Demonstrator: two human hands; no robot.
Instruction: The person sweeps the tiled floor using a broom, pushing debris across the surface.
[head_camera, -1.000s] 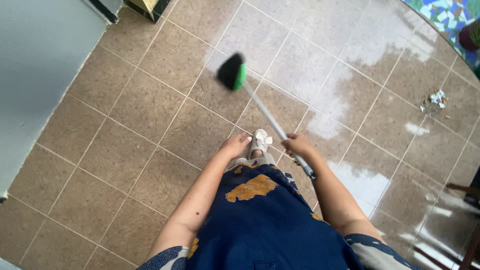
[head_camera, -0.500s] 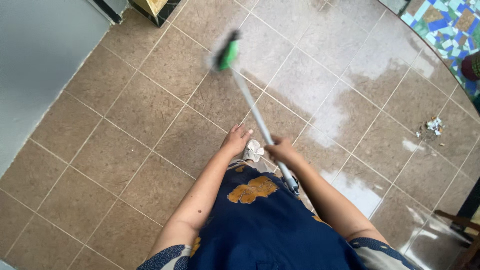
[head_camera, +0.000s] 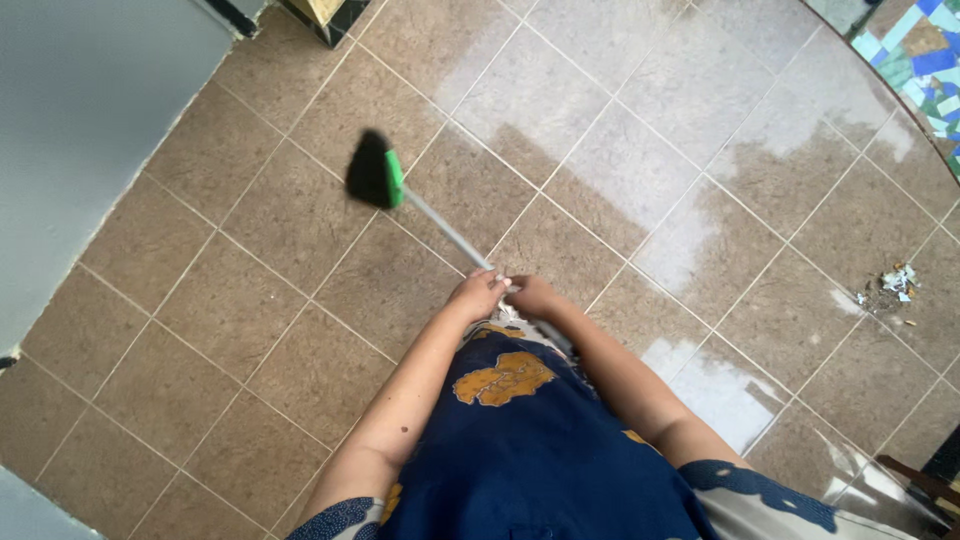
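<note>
A broom with a green head and black bristles rests on the brown tiled floor, ahead of me and to the left. Its grey metal handle runs back to my hands. My right hand is closed around the handle near my body. My left hand sits right beside it on the handle, fingers curled against it. Both hands are above my dark blue dress with orange patches.
A grey wall runs along the left. A small heap of swept litter lies on the tiles at the right. A mosaic-tiled edge curves through the top right corner. A dark wooden piece shows at bottom right.
The broom head has swung from ahead of me to the left and nearer. My left hand, free beside my foot before, has come onto the handle next to my right hand.
</note>
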